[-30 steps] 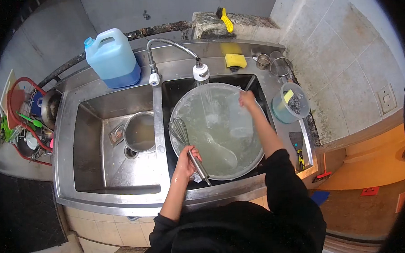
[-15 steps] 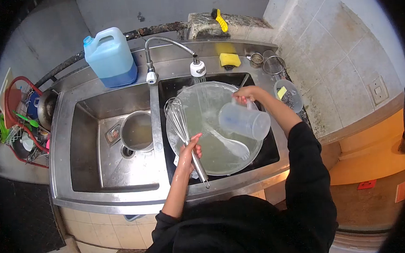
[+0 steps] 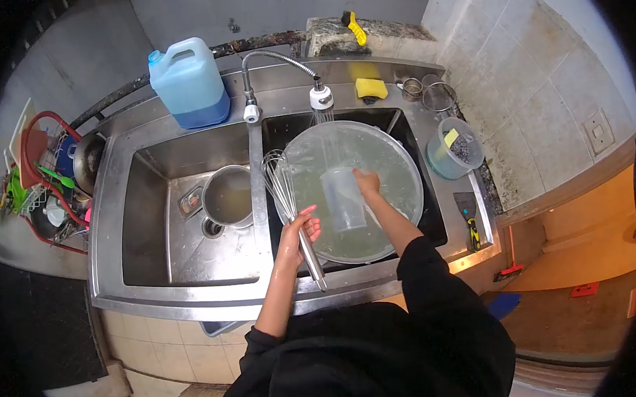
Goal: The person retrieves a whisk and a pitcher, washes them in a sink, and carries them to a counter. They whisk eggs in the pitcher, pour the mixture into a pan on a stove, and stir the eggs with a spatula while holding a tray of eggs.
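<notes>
My left hand [image 3: 299,232] grips a metal whisk [image 3: 311,258] by its handle, with the wire loops pointing away from me over the left rim of a large round basin [image 3: 418,194]. The basin holds cloudy water and sits in the right sink. My right hand [image 3: 366,183] is closed on the handle of a translucent plastic jug [image 3: 342,201], which is upright in the basin, its lower part seemingly in the water. Water runs from the white faucet head [image 3: 321,97] near the jug. The white spoon in the basin is mostly hidden by my right forearm.
In the left sink stands a metal pot [image 3: 228,197] with murky liquid. A blue jerrycan [image 3: 189,83] and a yellow sponge [image 3: 371,89] are behind the sinks. At right are a plastic tub [image 3: 453,150] and a scraper [image 3: 468,217]. A dish rack [image 3: 44,185] stands left.
My right hand has brought the jug left and down into the basin, turning it from tilted to upright. My left hand still holds the whisk. The camera view has shifted slightly.
</notes>
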Available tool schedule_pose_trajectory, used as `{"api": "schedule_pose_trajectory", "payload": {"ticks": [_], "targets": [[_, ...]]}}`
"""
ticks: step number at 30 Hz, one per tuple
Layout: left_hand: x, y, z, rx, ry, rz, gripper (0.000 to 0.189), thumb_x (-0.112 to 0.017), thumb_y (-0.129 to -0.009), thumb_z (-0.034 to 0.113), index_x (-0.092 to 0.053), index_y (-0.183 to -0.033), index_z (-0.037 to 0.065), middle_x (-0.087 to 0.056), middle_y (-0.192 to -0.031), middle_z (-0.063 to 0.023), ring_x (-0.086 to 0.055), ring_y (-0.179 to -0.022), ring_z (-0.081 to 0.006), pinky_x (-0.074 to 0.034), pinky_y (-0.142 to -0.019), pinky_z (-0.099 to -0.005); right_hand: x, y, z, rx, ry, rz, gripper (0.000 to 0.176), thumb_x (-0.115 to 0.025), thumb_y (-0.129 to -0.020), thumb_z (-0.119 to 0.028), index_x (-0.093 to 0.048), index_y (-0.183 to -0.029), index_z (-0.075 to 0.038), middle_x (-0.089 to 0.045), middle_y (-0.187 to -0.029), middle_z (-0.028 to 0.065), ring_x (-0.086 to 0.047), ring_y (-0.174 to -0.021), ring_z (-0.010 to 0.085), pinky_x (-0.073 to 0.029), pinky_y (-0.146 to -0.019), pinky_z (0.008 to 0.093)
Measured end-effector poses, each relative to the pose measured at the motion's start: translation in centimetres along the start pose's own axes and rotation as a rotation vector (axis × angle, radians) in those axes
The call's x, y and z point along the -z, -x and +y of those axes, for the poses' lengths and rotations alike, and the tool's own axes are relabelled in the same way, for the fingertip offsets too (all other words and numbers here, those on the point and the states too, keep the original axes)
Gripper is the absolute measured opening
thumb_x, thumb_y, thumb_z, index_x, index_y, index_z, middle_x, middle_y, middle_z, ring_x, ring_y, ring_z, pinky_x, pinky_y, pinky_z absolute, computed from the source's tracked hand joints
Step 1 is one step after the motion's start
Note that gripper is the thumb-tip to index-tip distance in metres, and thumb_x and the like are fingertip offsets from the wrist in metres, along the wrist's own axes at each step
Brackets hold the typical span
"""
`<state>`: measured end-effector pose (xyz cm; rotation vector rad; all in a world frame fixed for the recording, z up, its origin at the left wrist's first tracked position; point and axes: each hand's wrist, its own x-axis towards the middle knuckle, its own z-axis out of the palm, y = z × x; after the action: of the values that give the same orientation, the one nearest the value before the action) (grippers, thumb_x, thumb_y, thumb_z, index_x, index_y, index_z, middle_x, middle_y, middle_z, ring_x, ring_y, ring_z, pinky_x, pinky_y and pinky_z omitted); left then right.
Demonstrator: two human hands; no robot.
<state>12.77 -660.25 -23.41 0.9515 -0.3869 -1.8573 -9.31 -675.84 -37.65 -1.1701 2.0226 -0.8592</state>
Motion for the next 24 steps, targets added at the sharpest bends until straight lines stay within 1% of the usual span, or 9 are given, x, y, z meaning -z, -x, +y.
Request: {"api": "schedule_pose_trajectory", "payload": {"ticks": [2, 3, 5, 9, 11, 14, 20, 22, 24], "targets": [[0.9, -0.1, -0.4, -0.003, 0.019, 0.022, 0.029, -0.048, -0.078, 0.018, -0.051, -0.104, 0.006, -0.056, -0.070, -0.0033, -0.054, -0.061, -0.0082, -0.047, -0.057, -0.0199, -1.9, -0.9, 1.8, 0.190, -0.050, 0.527, 0.043, -0.060, -0.071, -0.036, -0.034, -0.047, -0.011, -0.033, -0.039, -0.0010, -0.031, -0.031, 0.0107, -0.026, -0.031, 0.0257], [1.2, -0.1, -0.4, -0.009, 0.043, 0.037, 0.029, -0.048, -0.078, 0.018, -0.051, -0.104, 0.006, -0.056, -0.070, -0.0033, -0.054, -0.061, -0.0083, -0.047, -0.057, -0.0201, -1.6, -0.6, 1.4, 0.187, -0.053, 0.528, 0.043, -0.060, -0.071, -0.036, -0.034, -0.047, -0.011, -0.033, -0.039, -0.0010, -0.031, -0.031, 0.0107, -0.026, -0.031, 0.0257], [1.5, 0.2, 0.1, -0.021, 0.042, 0.041, 0.029, -0.049, -0.078, 0.018, -0.051, -0.104, 0.006, -0.056, -0.070, -0.0032, -0.054, -0.061, -0.0083, -0.047, -0.057, -0.0202, 0.8, 0.9, -1.1, 0.126, -0.619, 0.261, 0.043, -0.058, -0.074, -0.035, -0.034, -0.047, -0.013, -0.031, -0.039, -0.0029, -0.030, -0.031, 0.0081, -0.023, -0.031, 0.0239], [2.1, 0.3, 0.1, -0.038, 0.049, 0.088, 0.028, -0.049, -0.078, 0.017, -0.051, -0.103, 0.005, -0.056, -0.068, -0.0023, -0.053, -0.059, -0.0082, -0.047, -0.056, -0.0195, 6.9, 3.9, -6.2, 0.178, -0.725, 0.271, 0.041, -0.055, -0.077, -0.033, -0.034, -0.048, -0.014, -0.030, -0.040, -0.0051, -0.027, -0.032, 0.0055, -0.020, -0.031, 0.0225], [1.9, 0.3, 0.3, -0.036, 0.043, 0.092, 0.028, -0.049, -0.078, 0.017, -0.051, -0.103, 0.005, -0.056, -0.068, -0.0022, -0.053, -0.059, -0.0081, -0.047, -0.055, -0.0194, 9.2, 4.1, -8.0, 0.275, -0.768, 0.017, 0.039, -0.055, -0.078, -0.031, -0.034, -0.049, -0.013, -0.030, -0.041, -0.0062, -0.026, -0.033, 0.0044, -0.019, -0.031, 0.0224], [1.6, 0.4, 0.3, -0.026, 0.076, 0.099, 0.028, -0.049, -0.078, 0.017, -0.051, -0.102, 0.005, -0.055, -0.068, -0.0022, -0.053, -0.057, -0.0083, -0.047, -0.054, -0.0192, 11.8, 1.2, -9.0, 0.424, -0.585, 0.302, 0.037, -0.053, -0.079, -0.029, -0.036, -0.050, -0.013, -0.031, -0.042, -0.0060, -0.026, -0.034, 0.0042, -0.019, -0.032, 0.0218], [0.9, 0.1, 0.5, -0.025, 0.021, 0.080, 0.028, -0.049, -0.077, 0.016, -0.051, -0.103, 0.004, -0.054, -0.066, -0.0030, -0.053, -0.057, -0.0086, -0.047, -0.053, -0.0197, 12.1, -1.6, -6.0, 0.420, -0.400, 0.349, 0.030, -0.054, -0.078, -0.031, -0.047, -0.058, -0.011, -0.030, -0.041, -0.0059, -0.027, -0.032, 0.0046, -0.021, -0.031, 0.0223], [0.9, 0.3, 0.6, -0.023, 0.022, 0.073, 0.028, -0.049, -0.077, 0.015, -0.050, -0.103, 0.003, -0.054, -0.066, -0.0033, -0.053, -0.057, -0.0086, -0.047, -0.053, -0.0195, 12.8, -1.0, -6.8, 0.123, -0.834, 0.273, 0.026, -0.054, -0.078, -0.032, -0.048, -0.064, -0.010, -0.030, -0.042, -0.0060, -0.027, -0.032, 0.0047, -0.021, -0.029, 0.0219], [0.8, 0.3, 0.6, -0.033, -0.006, 0.083, 0.028, -0.048, -0.077, 0.015, -0.050, -0.103, 0.003, -0.054, -0.066, -0.0036, -0.053, -0.057, -0.0087, -0.047, -0.053, -0.0195, 13.1, -1.7, -8.1, 0.046, -0.809, 0.161, 0.025, -0.053, -0.079, -0.031, -0.045, -0.065, -0.011, -0.028, -0.042, -0.0066, -0.026, -0.031, 0.0045, -0.020, -0.029, 0.0207]]}}
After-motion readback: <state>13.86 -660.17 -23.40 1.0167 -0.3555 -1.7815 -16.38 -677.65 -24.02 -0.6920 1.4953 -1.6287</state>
